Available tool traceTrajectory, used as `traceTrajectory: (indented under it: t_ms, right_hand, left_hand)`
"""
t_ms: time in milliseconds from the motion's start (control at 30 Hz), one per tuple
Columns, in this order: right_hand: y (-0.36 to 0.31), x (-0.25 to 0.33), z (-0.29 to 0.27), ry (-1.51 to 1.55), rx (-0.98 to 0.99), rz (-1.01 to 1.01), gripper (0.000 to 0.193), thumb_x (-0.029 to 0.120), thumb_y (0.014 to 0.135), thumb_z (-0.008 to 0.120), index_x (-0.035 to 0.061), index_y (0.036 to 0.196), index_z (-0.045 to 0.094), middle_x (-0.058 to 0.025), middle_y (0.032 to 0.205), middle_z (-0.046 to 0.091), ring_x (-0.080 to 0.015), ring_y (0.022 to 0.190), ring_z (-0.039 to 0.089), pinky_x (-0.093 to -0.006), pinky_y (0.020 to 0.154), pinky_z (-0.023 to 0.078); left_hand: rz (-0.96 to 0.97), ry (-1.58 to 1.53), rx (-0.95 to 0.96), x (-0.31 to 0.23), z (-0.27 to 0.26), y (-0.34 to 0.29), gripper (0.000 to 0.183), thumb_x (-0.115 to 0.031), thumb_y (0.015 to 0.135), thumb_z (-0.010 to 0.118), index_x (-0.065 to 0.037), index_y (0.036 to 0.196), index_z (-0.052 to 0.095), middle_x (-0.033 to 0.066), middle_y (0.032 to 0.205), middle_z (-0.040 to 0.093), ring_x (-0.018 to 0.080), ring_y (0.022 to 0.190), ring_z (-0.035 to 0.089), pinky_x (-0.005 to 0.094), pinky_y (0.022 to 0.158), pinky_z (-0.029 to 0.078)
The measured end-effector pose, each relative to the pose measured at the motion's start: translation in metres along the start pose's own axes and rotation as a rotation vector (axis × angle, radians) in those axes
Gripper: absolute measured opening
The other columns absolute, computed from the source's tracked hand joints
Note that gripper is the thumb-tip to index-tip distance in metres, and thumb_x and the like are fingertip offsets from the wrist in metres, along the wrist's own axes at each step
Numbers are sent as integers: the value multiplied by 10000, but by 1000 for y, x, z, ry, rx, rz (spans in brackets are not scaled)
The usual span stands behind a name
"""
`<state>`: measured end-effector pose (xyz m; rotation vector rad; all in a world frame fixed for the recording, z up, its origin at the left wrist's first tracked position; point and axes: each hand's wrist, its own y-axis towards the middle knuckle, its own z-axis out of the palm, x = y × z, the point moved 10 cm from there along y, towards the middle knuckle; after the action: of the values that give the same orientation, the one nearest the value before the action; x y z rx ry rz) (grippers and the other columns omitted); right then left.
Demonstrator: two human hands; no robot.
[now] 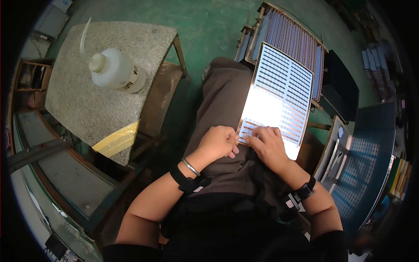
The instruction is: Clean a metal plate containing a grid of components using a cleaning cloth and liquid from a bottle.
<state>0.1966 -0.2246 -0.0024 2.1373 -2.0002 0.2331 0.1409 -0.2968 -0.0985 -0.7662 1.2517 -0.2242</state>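
A thin, glossy printed panel (274, 97) with copper-coloured edges and rows of small repeated marks lies tilted across my right thigh. Its far end leans toward the rack, and glare hides part of its middle. My left hand (219, 142) is closed at the near left corner of the panel, thumb and forefinger pinched on that corner. Just beside it, my right hand (271, 147) lies over the panel's near end. Its fingers are bent and drawn together, with thumb and forefinger close to the same corner; whatever is between them is too small to make out.
A translucent squeeze bottle (114, 72) with a bent spout stands on the grey stone-topped table (70, 83) at left, yellow tape on its corner. Ahead, a rack (290, 35) holds several upright panels. Right: a black box (340, 83) and a large blue patterned screen (362, 161).
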Motion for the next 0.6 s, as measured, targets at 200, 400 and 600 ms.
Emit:
traceTrajectory:
  t_ms: [200,400,600]
  right_hand:
    - [18,4,1,-2,-11,-39,160,110,760,577,126,913,620,-9,903,527,-166,858,524,-311,753,369]
    - [0,3,-3,-18,-17,-48,182,118,758,567,127,936,607,-7,902,524,-170,850,516,-310,760,366]
    - [7,3,6,15,24,-43,206,110,762,561,137,960,613,-8,906,521,-167,865,518,-312,767,365]
  left_hand:
    - [19,13,10,-6,2,0,223,-135,930,507,39,818,592,127,698,665,153,571,659,221,488,495]
    - [33,-35,10,-1,3,-1,231,-138,933,505,44,825,597,128,692,666,153,565,658,221,489,496]
    - [-11,15,7,-1,-1,0,240,-155,936,514,38,825,602,123,693,667,146,564,657,218,486,495]
